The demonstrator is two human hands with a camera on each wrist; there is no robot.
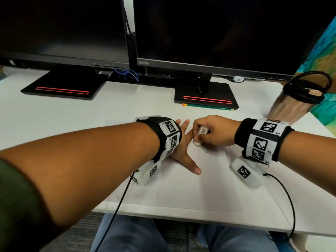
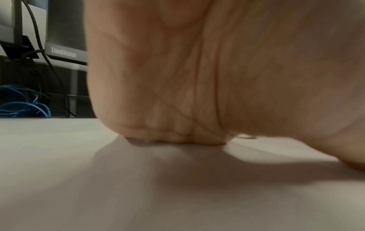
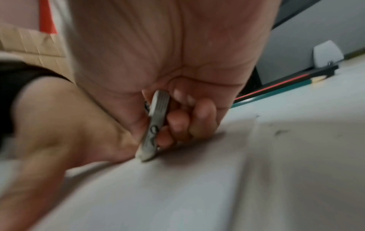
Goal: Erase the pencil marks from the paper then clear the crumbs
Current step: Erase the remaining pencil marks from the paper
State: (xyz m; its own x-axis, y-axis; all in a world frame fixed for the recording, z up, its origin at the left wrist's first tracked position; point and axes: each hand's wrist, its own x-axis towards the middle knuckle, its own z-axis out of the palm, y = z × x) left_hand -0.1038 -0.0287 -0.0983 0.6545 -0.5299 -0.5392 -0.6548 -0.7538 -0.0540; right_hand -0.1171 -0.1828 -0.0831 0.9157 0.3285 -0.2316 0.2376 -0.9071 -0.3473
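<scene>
- While the left hand [image 1: 183, 151] lies flat with fingers straight and thumb spread toward the near side, it presses down on the white sheet of paper [image 1: 209, 182]; it holds nothing.
- Left wrist view: heel of the palm [image 2: 177, 137] touches the paper surface; fingers not visible there.
- Right hand [image 1: 212, 131] has fingers and thumb curled round a small white block eraser in a printed sleeve [image 1: 200, 135].
- Eraser is tilted, lower tip touching the paper just right of the left hand's fingers; right wrist view shows the same contact [image 3: 146, 156], picture blurred.
- Paper lies flat on the white bench [image 1: 72, 113], near the front edge, between both wrists; its edges are hard to tell against the bench.
- A few small dark pencil marks [image 1: 205, 152] show on the paper just near-right of the eraser; faint grey smudging [image 1: 145, 193] near the left wrist.
- Cannot tell crumbs from marks at this resolution.
- Green pencil [image 1: 209, 106] lies on the bench at the near edge of the right black monitor stand [image 1: 205, 95], well apart from the hands.
- Far right: steel tumbler with black lid [image 1: 294, 102], a black cable looped on top.
- Two dark monitors [image 1: 218, 33] stand at the far side.
</scene>
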